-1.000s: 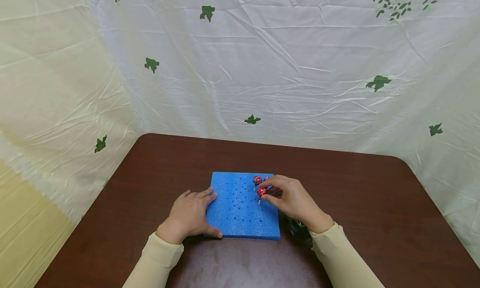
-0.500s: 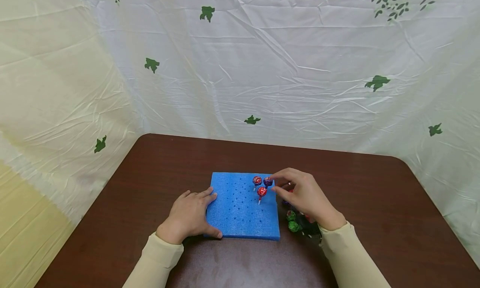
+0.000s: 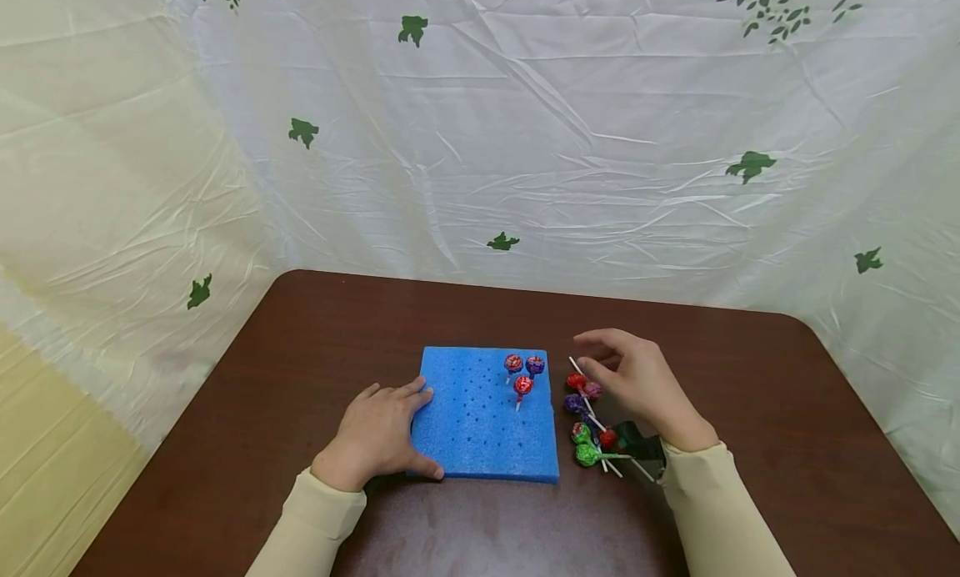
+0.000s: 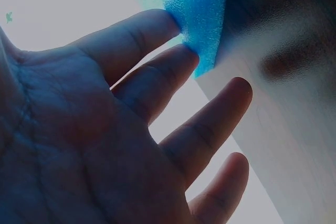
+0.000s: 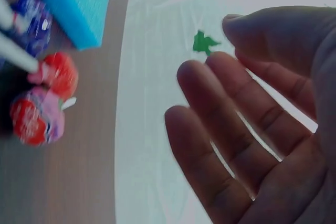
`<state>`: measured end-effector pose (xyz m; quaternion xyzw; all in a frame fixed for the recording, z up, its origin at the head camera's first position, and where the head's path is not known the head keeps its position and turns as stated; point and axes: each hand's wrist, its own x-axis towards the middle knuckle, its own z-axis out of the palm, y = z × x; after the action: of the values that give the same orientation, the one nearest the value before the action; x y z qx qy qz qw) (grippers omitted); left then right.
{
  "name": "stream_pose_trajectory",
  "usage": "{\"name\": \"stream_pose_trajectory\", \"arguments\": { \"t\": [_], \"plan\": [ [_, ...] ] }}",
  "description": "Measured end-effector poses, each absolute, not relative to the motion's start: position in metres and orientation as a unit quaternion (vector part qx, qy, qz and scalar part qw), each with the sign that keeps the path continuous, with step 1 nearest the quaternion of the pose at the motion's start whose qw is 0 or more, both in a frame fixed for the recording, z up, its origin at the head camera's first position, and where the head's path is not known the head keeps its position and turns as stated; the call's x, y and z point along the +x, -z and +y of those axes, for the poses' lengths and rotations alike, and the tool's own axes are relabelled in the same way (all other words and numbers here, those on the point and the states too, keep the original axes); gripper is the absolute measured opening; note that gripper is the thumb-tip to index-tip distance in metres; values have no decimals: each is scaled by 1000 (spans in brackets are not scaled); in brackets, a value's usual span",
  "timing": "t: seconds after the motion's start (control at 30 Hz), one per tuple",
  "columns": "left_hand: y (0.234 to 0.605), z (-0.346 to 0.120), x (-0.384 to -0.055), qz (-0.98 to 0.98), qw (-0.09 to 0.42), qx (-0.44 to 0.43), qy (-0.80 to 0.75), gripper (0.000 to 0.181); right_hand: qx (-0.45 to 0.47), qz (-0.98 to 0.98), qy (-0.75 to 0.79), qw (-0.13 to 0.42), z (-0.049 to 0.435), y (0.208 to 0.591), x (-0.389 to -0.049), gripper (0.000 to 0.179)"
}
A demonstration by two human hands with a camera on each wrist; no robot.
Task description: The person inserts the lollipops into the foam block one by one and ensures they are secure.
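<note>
A blue foam board [image 3: 465, 452] dotted with small holes lies on the table. Two red lollipops [image 3: 522, 385] and a purple lollipop [image 3: 535, 365] stand upright by their sticks near its far right corner. My left hand [image 3: 382, 427] rests at the board's left side, fingers spread along the edge and thumb at the near left corner. In the left wrist view two fingertips touch the foam edge [image 4: 202, 30]. My right hand [image 3: 637, 377] holds nothing, raised over the right of the board with fingers loosely bent. Beneath it lies a loose pile of lollipops [image 3: 587, 455].
The pile mixes green, red, purple and pink wrappers, with white sticks pointing different ways, close to the board's right edge. A dark object [image 3: 637, 444] sits under my right wrist. Behind the brown table [image 3: 360, 318] hangs a white curtain [image 3: 600, 185] with green leaf prints.
My right hand has released a red lollipop, left standing in the board, and moved right over the pile, uncovering the purple lollipop and the loose ones. The left hand stays put.
</note>
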<state>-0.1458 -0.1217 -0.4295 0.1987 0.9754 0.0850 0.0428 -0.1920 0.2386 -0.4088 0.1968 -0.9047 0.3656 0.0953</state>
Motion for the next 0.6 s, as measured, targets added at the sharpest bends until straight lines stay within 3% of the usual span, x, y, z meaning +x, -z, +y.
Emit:
{"name": "stream_pose_trajectory", "arguments": {
  "t": [0.6],
  "plan": [
    [430,-122,-146,975,44,201,-87,110,139,-928,-346,-5,257,430,-202,34]
  ]
}}
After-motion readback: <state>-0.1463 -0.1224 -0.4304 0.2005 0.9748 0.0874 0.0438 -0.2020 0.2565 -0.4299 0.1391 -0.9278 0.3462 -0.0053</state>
